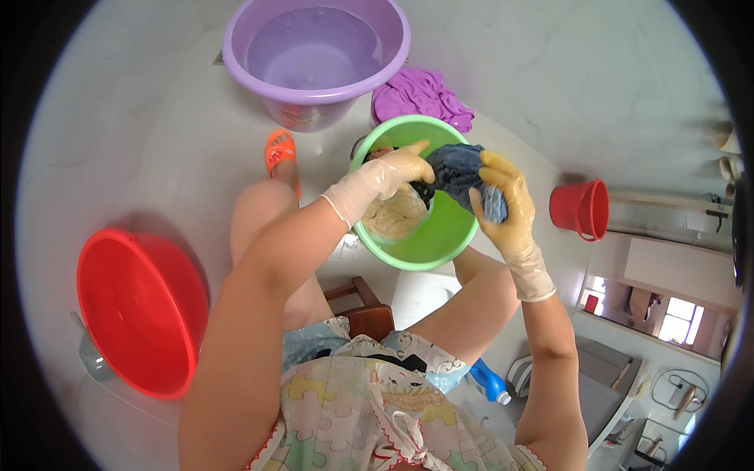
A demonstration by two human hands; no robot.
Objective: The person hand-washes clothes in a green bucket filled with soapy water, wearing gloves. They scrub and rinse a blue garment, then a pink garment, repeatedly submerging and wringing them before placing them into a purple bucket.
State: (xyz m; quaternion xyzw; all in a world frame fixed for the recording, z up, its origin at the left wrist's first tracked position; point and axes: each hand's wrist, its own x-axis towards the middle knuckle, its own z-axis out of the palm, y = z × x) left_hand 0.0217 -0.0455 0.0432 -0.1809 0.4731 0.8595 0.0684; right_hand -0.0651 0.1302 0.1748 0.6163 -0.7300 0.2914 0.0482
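Both hands wear wet, translucent yellowish rubber gloves. My right hand (509, 203) grips a bunched, wet dark blue garment (456, 168) over the right side of a light green plastic bucket (415, 263). Over the bucket's left part, my left hand (403, 168) meets the garment's near end with its fingertips. Whether those fingers pinch the cloth I cannot tell. Cream-coloured wet fabric (396, 216) lies in the bucket below my left hand, with black cloth (422, 192) beside it.
A purple tub (315, 94) of water stands ahead, beside a purple cloth (418, 97) on the floor. Left is a red basin (138, 306); right, a red bucket (574, 207). A blue bottle (488, 380) lies near a wooden stool (368, 318) between my legs.
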